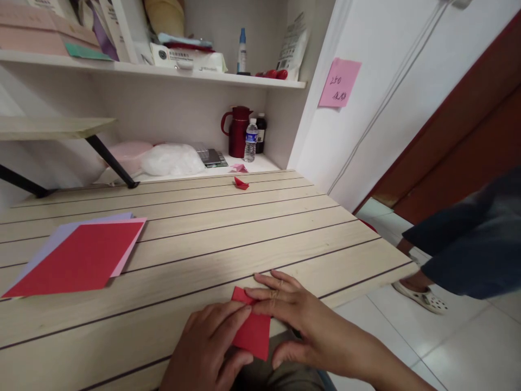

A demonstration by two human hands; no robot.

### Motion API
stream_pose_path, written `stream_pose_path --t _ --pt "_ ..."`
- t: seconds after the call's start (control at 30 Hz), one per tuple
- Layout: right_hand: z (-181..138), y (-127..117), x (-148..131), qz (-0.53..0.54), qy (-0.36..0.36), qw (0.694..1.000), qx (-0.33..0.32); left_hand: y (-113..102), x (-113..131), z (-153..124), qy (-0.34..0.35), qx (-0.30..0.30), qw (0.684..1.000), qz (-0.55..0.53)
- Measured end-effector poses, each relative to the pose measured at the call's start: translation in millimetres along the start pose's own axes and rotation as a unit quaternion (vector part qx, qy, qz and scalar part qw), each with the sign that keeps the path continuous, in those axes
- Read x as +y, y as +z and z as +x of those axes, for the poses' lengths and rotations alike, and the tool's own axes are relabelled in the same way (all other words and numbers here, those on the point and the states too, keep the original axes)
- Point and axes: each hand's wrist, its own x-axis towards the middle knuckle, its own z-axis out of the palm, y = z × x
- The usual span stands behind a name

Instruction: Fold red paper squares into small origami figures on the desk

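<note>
A small folded piece of red paper point(255, 332) lies at the table's front edge, its lower end reaching over the edge. My left hand point(209, 339) grips its left side, fingers pressed together on top and the thumb at the lower edge. Stretched over the upper right part of the paper is my right hand point(299, 309), its fingers spread and its thumb apart below. The fingers partly cover the paper's top. A stack of coloured sheets, with a red sheet point(87, 255) uppermost, rests on the left of the table.
Toward the back of the slatted wooden table point(195, 239) sits a small folded red paper shape point(241, 183). Behind it, a pink folded paper point(239, 168), a dark red jug point(238, 133) and a water bottle point(251, 140) stand in the shelf. At right, a person's leg point(468, 233) shows beside the table.
</note>
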Motion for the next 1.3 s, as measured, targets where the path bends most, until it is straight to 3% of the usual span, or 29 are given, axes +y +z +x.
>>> stream_pose_path --t 0.3,0.83,1.2,1.3 --pt "2.0 -4.1 -6.9 0.022 0.015 0.999 0.021 0.7 1.2 0.2 -0.048 -0.004 0.998 -0.04" --pt "5.4 15.4 -3.7 -0.032 0.014 0.994 0.106 -3.5 3.0 2.0 -0.084 -0.011 0.993 -0.078" --pt "10.0 24.7 -1.6 -0.085 -0.037 0.981 0.168 7.9 7.1 1.5 -0.051 0.036 0.998 0.03" --pt "12.9 22.4 -3.1 -0.09 -0.031 0.981 0.167 6.4 4.1 -1.7 -0.08 0.027 0.996 0.03"
